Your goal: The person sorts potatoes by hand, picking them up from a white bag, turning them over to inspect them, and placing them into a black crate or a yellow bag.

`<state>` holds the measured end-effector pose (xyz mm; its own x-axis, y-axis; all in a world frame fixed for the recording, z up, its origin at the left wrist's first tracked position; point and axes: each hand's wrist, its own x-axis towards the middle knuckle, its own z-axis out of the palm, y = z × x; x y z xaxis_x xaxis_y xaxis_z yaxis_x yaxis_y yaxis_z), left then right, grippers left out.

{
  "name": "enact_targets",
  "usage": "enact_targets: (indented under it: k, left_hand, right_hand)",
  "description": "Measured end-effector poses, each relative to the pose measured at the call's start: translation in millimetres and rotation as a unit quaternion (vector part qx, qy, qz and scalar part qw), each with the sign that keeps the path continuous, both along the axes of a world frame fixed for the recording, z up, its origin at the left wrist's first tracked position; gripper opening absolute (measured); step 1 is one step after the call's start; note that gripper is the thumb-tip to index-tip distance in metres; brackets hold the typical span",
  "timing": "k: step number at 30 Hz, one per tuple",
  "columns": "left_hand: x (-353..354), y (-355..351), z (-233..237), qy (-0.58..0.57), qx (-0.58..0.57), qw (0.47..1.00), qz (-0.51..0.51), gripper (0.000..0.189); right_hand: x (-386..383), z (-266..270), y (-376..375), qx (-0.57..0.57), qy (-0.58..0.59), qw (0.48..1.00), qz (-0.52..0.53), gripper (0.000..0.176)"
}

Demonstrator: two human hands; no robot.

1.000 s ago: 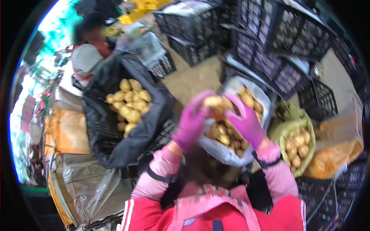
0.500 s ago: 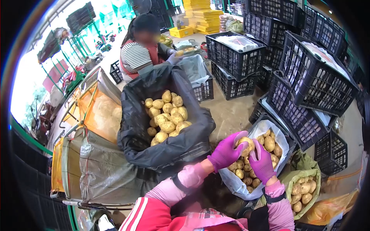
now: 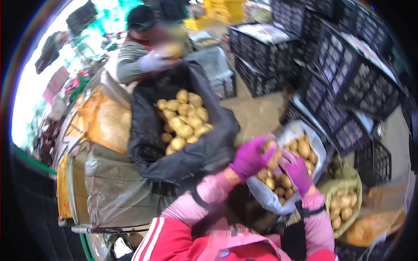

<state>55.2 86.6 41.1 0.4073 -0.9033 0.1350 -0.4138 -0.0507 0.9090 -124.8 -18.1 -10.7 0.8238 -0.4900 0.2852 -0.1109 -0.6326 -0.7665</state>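
Observation:
Both my hands wear purple gloves and meet over a potato crate lined with a pale blue bag (image 3: pixel 257 196). My left hand (image 3: pixel 251 159) is closed around a potato (image 3: pixel 273 155), holding it above the others. From the other side, my right hand (image 3: pixel 298 172) has its fingers bent against the same potato; motion blurs the fingertips. Beneath and behind the hands, many potatoes (image 3: pixel 302 148) fill the lined crate. Left of my hands stands a larger crate with a black liner (image 3: pixel 191 162), partly filled with yellowish potatoes (image 3: pixel 184 120).
A green sack (image 3: pixel 358 191) of potatoes sits at right. Stacked black crates (image 3: pixel 361 82) rise behind it. Across the black-lined crate, a co-worker in a striped sleeve (image 3: pixel 133 65) lifts a potato in a pale-gloved hand (image 3: pixel 154 61). Wrapped bundles (image 3: pixel 126 182) stand at left.
The view has shifted and blurred slightly. My hands stay together at the potato, the left one a little farther left. The co-worker's gloved hand has come forward and up beside the black-lined crate.

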Motion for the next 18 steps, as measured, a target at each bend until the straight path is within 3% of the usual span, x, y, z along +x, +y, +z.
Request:
enact_targets:
  k: [2,3,6,7,10,13,16,18]
  left_hand:
    - [4.2,-9.4,-27.3,-0.021,-0.051,0.998,-0.008,0.029]
    - [2.5,-9.0,-23.3,-0.086,-0.054,0.995,0.003,0.027]
    - [3.1,-11.3,-28.1,-0.089,-0.057,0.994,0.006,0.025]
    - [3.1,-12.6,-25.0,-0.102,-0.067,0.993,0.002,0.024]
    - [3.9,-15.8,-31.2,-0.086,-0.078,0.993,-0.006,0.022]
    - [3.1,-14.5,-24.1,-0.086,-0.068,0.994,-0.015,0.022]
    - [16.2,-20.4,-25.5,0.014,-0.032,0.999,-0.029,0.023]
    - [14.2,-17.6,-21.6,-0.013,-0.01,0.999,-0.035,0.025]
  right_hand:
    - [-2.2,-0.8,0.3,0.04,0.004,0.999,-0.029,0.044]
    - [-1.5,0.6,4.4,0.063,0.007,0.997,-0.046,0.044]
    - [4.7,5.8,15.2,0.163,0.02,0.982,-0.093,0.044]
    - [9.7,20.1,20.5,0.298,0.024,0.948,-0.111,0.041]
    - [11.6,23.5,23.2,0.29,0.048,0.947,-0.13,0.036]
    - [9.9,16.8,23.6,0.366,-0.003,0.923,-0.12,0.034]
    - [4.7,22.4,24.2,0.502,-0.074,0.857,-0.088,0.033]
    - [5.3,28.4,22.4,0.5,-0.024,0.863,-0.066,0.033]
